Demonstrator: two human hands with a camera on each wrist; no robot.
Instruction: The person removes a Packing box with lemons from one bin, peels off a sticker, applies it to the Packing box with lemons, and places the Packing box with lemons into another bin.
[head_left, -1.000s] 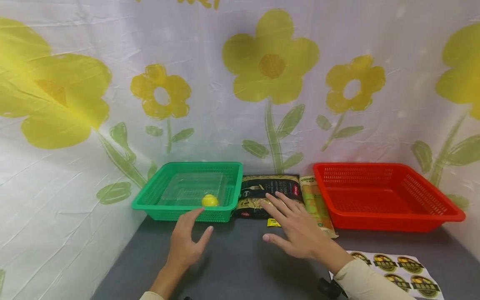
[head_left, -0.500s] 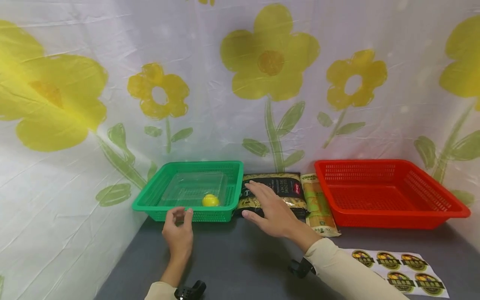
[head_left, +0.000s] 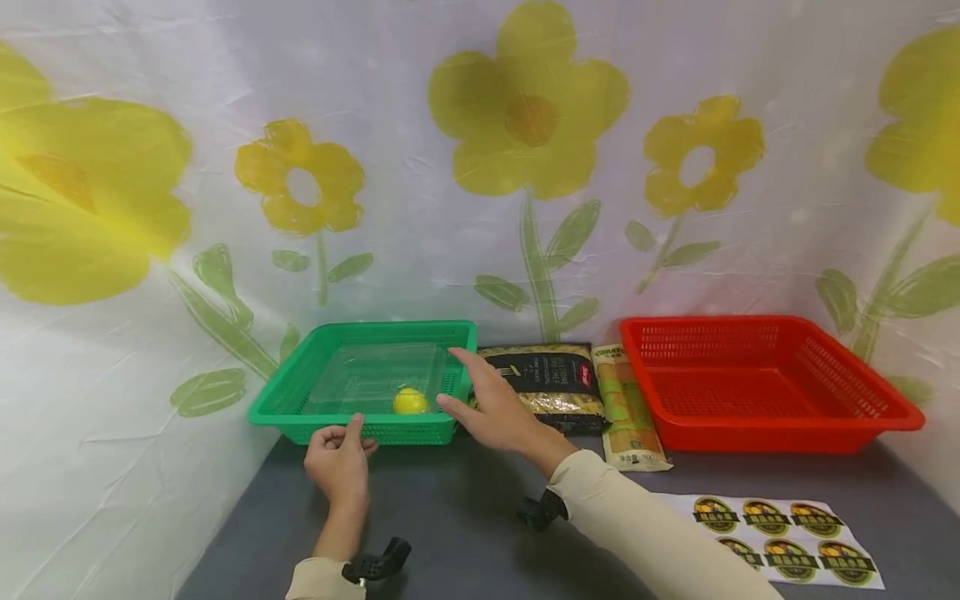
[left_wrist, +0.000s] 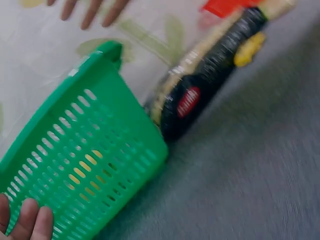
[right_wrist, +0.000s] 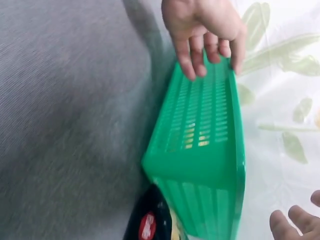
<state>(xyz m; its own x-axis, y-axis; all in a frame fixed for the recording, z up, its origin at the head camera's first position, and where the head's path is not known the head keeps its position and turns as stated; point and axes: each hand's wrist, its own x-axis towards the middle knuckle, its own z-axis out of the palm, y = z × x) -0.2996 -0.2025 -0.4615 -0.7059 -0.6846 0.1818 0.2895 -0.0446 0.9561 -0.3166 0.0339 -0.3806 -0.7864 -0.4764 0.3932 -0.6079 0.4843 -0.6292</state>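
A green plastic basket (head_left: 362, 326) stands at the back left. Inside it lie a clear plastic container (head_left: 375, 371) and a round yellow thing (head_left: 411, 401). My left hand (head_left: 341, 462) is at the front rim, left of the middle; its thumb is at the rim's top and its fingers curl below it. From the right wrist view, those left fingers (right_wrist: 197, 57) lie along the outer wall, the thumb across the rim. My right hand (head_left: 495, 408) is open at the basket's right end, thumb and fingers spread apart, fingertips overlapping the rim.
A black pasta bag (head_left: 551, 379) and a green-orange packet (head_left: 630, 408) lie between the green basket and a red basket (head_left: 780, 437). A sheet of round labels (head_left: 780, 533) lies at the front right. A flower-printed curtain (head_left: 420, 208) hangs behind.
My left hand has moved left along the green basket's front, its fingers curling at the rim. My right hand has swung left from above the pasta bag to the basket's right end.
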